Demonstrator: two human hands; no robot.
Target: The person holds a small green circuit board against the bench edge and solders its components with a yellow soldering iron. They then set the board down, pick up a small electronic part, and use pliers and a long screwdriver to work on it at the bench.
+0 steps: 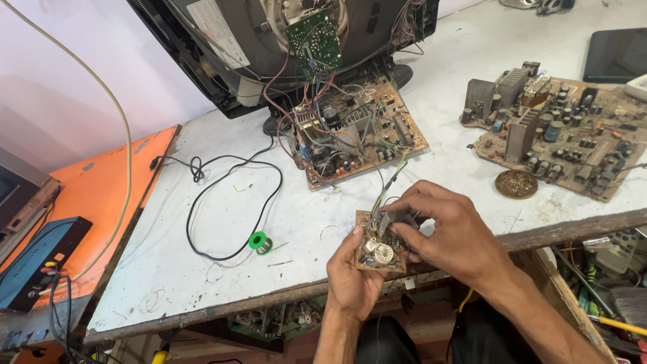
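- Label first: a pale rectangular sticker (217, 27) sits on the dark shell of the opened television (269, 47) at eleven o'clock, a green board (313, 35) hanging beside it.
- Left hand (354, 280) cups the small brown circuit board (379, 246) from below at six o'clock, fingers closed on its edge.
- Right hand (450, 232) curls over the board's top, fingertips pinching a grey part.
- Worktop (202, 256) is white, stained; green solder spool (259, 242) at seven o'clock, a large dusty board (566, 135) at two.
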